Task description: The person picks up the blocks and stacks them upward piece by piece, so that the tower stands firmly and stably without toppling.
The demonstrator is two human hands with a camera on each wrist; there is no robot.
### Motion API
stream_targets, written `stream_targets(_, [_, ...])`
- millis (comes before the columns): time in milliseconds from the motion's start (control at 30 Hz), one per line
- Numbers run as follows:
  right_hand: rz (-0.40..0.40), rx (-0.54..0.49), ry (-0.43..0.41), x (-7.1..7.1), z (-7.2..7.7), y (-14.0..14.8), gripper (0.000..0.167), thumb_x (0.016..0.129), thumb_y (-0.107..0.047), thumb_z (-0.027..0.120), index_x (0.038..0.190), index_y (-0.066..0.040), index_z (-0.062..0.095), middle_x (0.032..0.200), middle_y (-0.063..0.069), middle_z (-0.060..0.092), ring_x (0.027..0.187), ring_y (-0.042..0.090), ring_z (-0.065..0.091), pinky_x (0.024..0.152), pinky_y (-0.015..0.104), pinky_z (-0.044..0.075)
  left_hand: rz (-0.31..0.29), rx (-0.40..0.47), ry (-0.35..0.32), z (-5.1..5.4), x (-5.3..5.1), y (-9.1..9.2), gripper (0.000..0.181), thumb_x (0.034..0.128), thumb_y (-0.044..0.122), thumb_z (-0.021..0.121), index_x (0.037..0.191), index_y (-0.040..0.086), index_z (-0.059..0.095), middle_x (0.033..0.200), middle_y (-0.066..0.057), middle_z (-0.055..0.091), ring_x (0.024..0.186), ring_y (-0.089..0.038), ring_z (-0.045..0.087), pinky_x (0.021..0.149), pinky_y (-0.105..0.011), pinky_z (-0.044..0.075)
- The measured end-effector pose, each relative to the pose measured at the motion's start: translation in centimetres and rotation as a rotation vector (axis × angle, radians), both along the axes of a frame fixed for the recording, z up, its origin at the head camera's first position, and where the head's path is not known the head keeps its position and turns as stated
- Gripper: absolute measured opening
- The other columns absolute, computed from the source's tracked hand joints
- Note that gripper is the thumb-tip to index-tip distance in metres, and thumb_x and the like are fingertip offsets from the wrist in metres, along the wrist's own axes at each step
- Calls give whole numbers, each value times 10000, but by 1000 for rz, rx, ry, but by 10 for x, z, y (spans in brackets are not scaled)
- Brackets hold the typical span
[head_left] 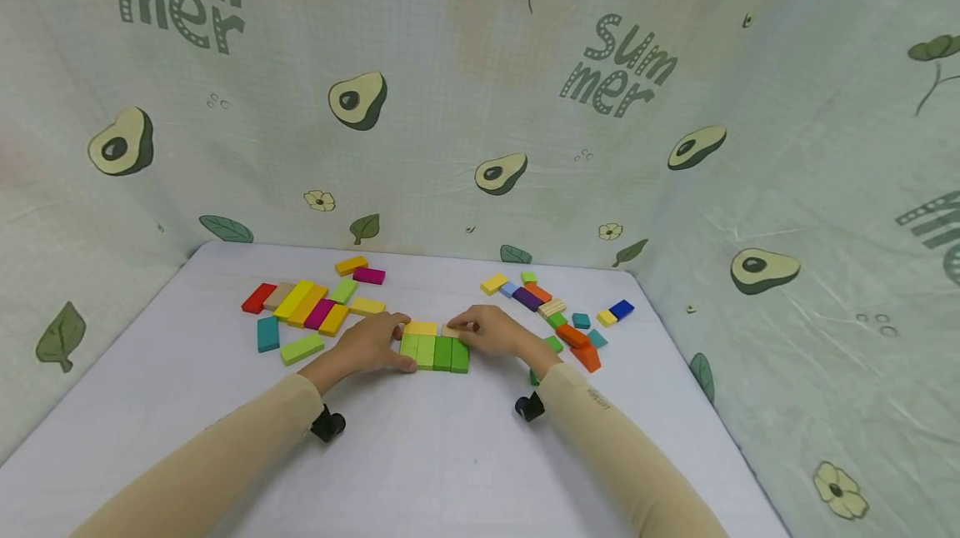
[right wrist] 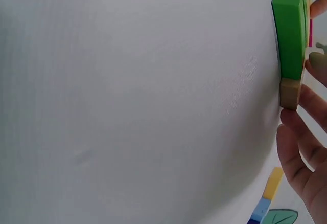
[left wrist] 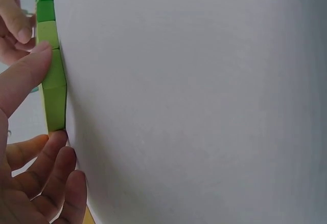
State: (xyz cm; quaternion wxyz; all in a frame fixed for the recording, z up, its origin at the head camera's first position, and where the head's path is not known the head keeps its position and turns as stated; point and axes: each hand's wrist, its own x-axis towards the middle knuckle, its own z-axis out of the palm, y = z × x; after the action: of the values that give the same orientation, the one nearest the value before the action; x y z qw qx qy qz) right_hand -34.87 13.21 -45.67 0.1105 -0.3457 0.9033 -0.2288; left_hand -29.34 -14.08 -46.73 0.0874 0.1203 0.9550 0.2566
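Note:
Light green blocks and darker green blocks stand side by side in a row at the table's middle. Along their far edge lies a yellow block. My left hand grips the row's left end; in the left wrist view its thumb presses a light green block while the other fingers touch the end. With thumb and fingers, my right hand pinches a plain wooden block at the far right. The right wrist view shows this wooden block against the end of a green block.
Left of the hands lies a group of coloured blocks, among them a red block, a teal block and a lime block. On the right, more are scattered, including an orange block and a blue block. A patterned cloth hangs behind.

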Motion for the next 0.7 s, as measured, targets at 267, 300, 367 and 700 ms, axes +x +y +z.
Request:
stream_targets(267, [-4, 28, -4, 4, -1, -8, 347, 1067, -224, 663, 1410, -182, 697, 1272, 2, 698, 1047, 145, 585, 942, 331, 521, -7, 3, 4, 1, 1, -1, 903, 779, 464, 946, 1504, 79, 570, 1112, -23, 661, 942, -201, 575, 886, -408, 560])
stream_targets(300, [-1, 28, 0, 4, -1, -9, 348, 1066, -225, 665, 1409, -183, 698, 1262, 0, 698, 1036, 142, 582, 933, 327, 518, -7, 1, 5, 1, 1, -1, 902, 779, 464, 946, 1503, 79, 571, 1110, -23, 660, 941, -201, 575, 885, -406, 559])
stream_targets(367, [2, 31, 0, 4, -2, -9, 352, 1065, -236, 668, 1413, -186, 695, 1264, 0, 696, 1036, 142, 580, 933, 329, 516, -5, -1, 4, 1, 1, -1, 900, 781, 463, 945, 1505, 81, 570, 1110, -23, 660, 942, -201, 574, 887, -404, 558])
stream_targets(700, [-21, 152, 46, 23, 0, -10, 798, 896, -594, 804, 1548, -201, 564, 1552, 93, 508, 1372, 298, 502, 1146, 506, 464, -12, 1, -1, 2, 3, 0, 913, 786, 482, 938, 1514, 77, 564, 1138, -31, 668, 952, -200, 578, 912, -420, 564])
